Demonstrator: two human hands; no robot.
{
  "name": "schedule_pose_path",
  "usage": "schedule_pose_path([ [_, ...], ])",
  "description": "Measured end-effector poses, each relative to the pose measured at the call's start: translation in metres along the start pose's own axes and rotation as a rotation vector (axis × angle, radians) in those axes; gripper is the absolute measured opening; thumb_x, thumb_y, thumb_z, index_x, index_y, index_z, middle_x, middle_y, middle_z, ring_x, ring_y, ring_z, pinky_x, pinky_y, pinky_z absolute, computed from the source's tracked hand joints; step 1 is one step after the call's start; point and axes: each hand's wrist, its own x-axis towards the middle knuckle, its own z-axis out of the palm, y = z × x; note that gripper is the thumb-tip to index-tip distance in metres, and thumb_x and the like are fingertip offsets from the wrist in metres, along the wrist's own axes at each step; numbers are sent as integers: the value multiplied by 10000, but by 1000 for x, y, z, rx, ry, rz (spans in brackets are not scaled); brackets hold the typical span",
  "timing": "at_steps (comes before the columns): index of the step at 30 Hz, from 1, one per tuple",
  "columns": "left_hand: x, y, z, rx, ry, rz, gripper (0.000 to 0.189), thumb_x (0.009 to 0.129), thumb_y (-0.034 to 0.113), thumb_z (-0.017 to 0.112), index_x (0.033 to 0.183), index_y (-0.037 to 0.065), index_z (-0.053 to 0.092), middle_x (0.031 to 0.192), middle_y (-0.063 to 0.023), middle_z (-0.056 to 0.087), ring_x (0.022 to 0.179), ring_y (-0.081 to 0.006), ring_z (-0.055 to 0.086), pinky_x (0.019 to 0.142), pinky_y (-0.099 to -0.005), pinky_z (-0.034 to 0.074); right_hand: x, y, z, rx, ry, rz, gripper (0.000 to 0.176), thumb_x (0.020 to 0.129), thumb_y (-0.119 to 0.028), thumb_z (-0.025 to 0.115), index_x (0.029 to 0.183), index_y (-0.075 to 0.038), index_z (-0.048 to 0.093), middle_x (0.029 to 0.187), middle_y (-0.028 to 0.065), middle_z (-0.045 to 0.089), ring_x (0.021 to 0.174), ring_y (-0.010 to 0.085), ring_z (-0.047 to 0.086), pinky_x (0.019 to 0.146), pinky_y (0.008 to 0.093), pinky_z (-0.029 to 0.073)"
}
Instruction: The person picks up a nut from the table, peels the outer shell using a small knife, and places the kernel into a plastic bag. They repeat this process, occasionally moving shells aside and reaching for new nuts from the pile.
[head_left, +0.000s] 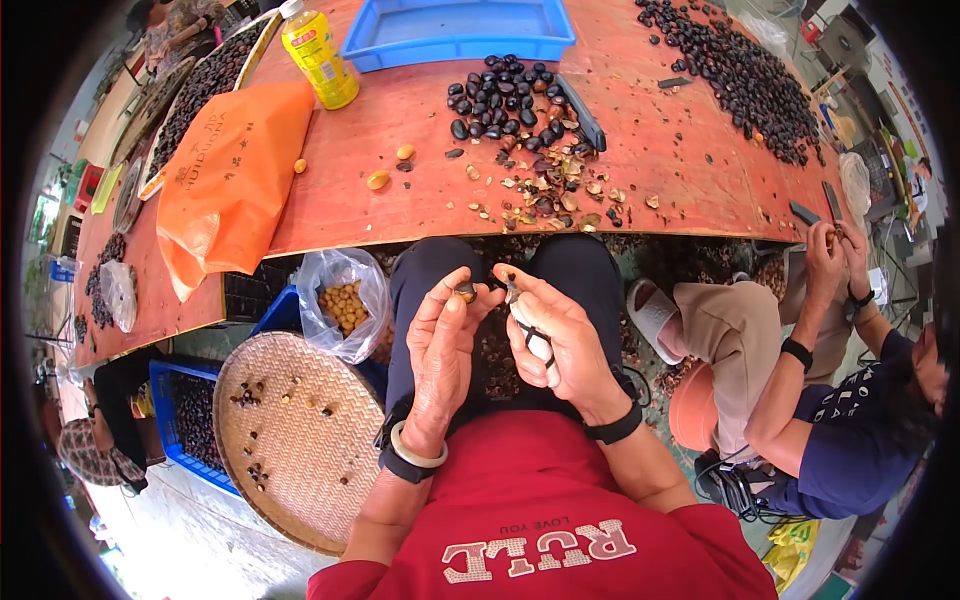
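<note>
Above the lap, my left hand (445, 320) pinches a dark nut (465, 291) whose shell shows a yellowish part. Close beside it, my right hand (555, 335) is wrapped round a small knife with a white handle (532, 340); its short blade points up near the fingertips, where a dark bit of shell shows. The two hands are a little apart. Beyond them on the red table (400, 215) lies a pile of dark nuts (500, 100), with broken shell pieces (545, 190) in front of it. Two peeled yellow nuts (378, 180) lie further left.
A blue tray (460, 52), a yellow bottle (320, 55) and an orange bag (235, 170) are on the table. Left of my legs are a plastic bag of yellow nuts (345, 305) and a round woven tray (290, 420). A co-worker (840, 430) sits at the right.
</note>
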Motion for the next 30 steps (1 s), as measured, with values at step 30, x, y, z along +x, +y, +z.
schedule_pose_path([
  [30,-6,-6,-6,258,-17,-9,250,889,117,610,1095,-14,558,988,-78,630,907,-125,596,841,-263,477,-13,-11,-2,-861,-36,-194,410,922,-138,480,1317,-27,466,688,-12,512,601,59,457,536,221,404],
])
